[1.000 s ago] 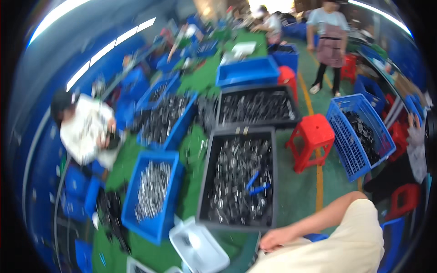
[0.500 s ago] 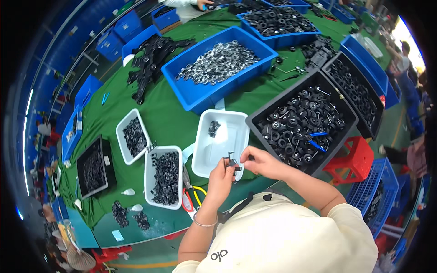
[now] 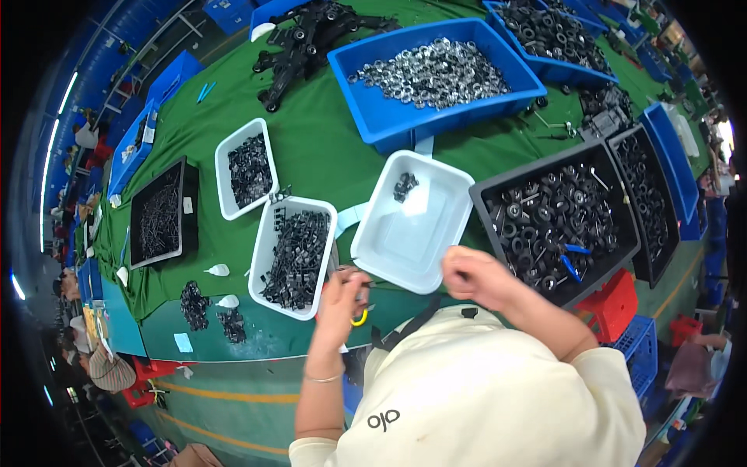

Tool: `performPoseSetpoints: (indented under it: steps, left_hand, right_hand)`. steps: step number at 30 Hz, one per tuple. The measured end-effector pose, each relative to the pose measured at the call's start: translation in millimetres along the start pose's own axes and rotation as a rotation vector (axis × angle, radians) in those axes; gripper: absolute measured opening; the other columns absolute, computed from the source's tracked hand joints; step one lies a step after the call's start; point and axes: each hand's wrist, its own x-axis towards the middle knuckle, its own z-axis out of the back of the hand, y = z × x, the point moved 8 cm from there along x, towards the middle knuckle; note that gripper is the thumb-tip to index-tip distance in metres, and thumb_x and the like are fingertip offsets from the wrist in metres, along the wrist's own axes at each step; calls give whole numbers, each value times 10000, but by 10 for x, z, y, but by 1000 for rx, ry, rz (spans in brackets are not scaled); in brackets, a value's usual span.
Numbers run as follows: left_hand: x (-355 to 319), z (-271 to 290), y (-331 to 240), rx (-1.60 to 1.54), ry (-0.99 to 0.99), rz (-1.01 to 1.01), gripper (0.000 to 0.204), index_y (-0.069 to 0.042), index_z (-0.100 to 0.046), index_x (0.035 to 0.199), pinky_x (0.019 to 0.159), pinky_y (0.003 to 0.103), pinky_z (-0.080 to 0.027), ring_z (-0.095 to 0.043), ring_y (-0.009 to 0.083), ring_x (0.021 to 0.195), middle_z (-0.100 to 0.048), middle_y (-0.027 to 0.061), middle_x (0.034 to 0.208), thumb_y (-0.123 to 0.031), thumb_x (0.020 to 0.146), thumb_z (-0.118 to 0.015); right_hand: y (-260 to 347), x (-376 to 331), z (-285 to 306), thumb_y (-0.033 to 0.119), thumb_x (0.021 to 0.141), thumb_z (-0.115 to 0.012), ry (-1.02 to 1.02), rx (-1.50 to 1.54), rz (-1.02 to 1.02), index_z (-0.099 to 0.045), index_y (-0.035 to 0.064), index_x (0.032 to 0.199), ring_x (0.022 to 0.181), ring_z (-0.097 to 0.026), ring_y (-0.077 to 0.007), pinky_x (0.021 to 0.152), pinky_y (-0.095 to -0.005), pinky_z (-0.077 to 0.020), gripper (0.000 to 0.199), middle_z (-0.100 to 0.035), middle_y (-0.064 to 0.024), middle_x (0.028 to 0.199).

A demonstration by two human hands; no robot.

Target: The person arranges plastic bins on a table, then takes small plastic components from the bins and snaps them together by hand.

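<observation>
Pale tub [image 3: 432,241], askew, small black parts [image 3: 405,187] clustered toward its far-left corner, fuller white tub [image 3: 330,233] at left

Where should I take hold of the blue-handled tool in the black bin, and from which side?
Probably grip the tool by both blue handles, coming from above and the picture's right. The handles lie exposed on the loose wheels and spread apart toward that side; they converge leftward, where the tool's head is hard to make out.
</observation>
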Motion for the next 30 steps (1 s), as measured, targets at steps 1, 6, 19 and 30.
performPoseSetpoints:
  steps: [1,6,19,30]
  left_hand:
    - [111,-134,30,-17,-13,-1,161,-44,-451,812,376,147,-251,-312,29,433,-397,-18,582,-195,792,-400]
    - [174,-433,124,287,-10,-164,141,-2,-411,780,440,207,-328,-393,83,499,-471,53,621,-142,773,-431]
    - [128,-623,417,-257,-14,121,130,-58,-430,711,429,187,-289,-353,60,485,-421,-10,585,-172,772,-441]
    - [535,79,362,-347,-276,-44,132,-65,-391,714,366,155,-257,-313,33,427,-356,-23,537,-176,780,-416]
  right_hand:
    - [-87,178,52,93,765,-354,-54,-87,-41,-421,38,717,413,-258,-63,380,-184,-212,98,-361,-5,553]
    - [-275,346,-21,175,798,-369,-29,-680,18,-420,46,830,514,-337,-52,456,-181,-296,143,-396,2,627]
    - [-173,215,-210,156,742,-467,-1,-988,279,-453,27,597,473,-385,-118,463,-232,-323,194,-398,-54,517]
    - [383,996,312,140,658,-506,-232,-2032,528,-491,50,662,651,-483,-226,524,-330,-376,91,-455,-83,671]
